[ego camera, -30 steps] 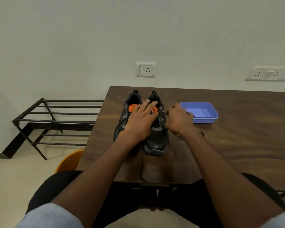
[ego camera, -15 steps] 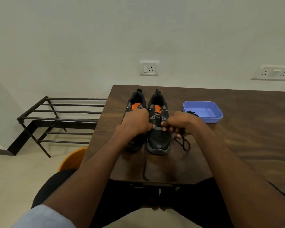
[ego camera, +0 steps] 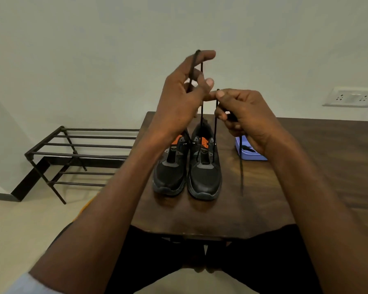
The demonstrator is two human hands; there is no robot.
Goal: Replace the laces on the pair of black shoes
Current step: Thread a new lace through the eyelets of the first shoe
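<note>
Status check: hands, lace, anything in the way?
Both hands raised, left hand and right hand each pinching the lace. Lace runs down to the right shoe. Nothing blocking.

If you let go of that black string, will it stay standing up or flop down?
Probably flop. The black lace runs straight only where the left hand and right hand hold it up from the right shoe; its free end dangles limp. It looks thin, so likely very light.

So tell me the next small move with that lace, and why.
Probably level the two ends. The left hand and right hand hold the black lace up from the right-side shoe, its lowest eyelets apparently threaded; one tail hangs past the right hand.
</note>
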